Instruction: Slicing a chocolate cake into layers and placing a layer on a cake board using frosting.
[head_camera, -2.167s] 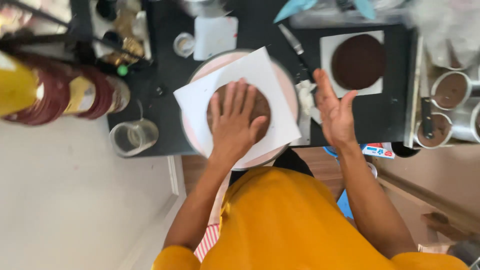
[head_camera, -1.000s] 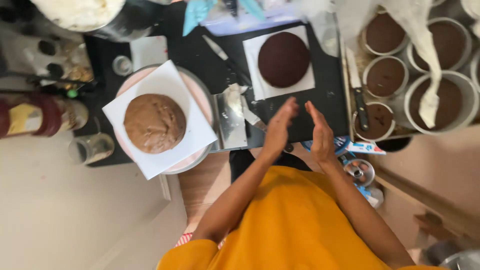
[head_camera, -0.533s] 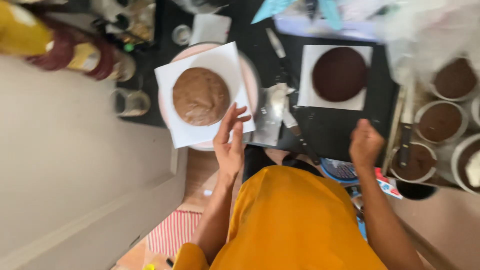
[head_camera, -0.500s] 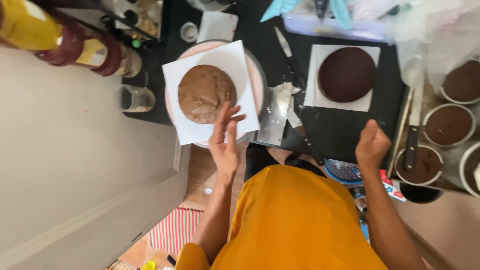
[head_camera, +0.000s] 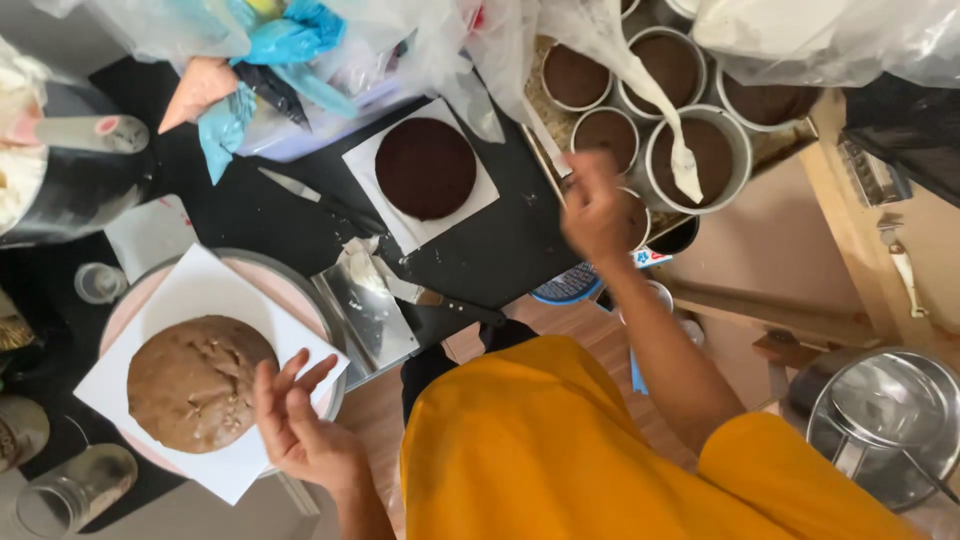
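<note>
My left hand (head_camera: 300, 420) is spread open at the near edge of a white paper sheet (head_camera: 200, 295), its fingertips beside a light brown round cake (head_camera: 195, 385). Paper and cake rest on a pink round stand (head_camera: 290, 290). Farther right, my right hand (head_camera: 597, 205) reaches with curled, blurred fingers to the edge of several round metal tins of dark cake (head_camera: 700, 150). I cannot make out anything in it. A dark round cake (head_camera: 425, 168) lies on its own white paper square between the hands.
A knife (head_camera: 320, 200) and a metal scraper (head_camera: 365, 310) lie on the black mat. A cream-filled piping bag (head_camera: 650, 90) droops over the tins. Plastic bags crowd the far edge. A glass jar (head_camera: 70, 490) stands near left, a metal pot with sieve (head_camera: 885, 420) at right.
My left hand has come off the brown cake and now hovers at the paper's near edge. My right hand has moved out to the tins. The view has swung right.
</note>
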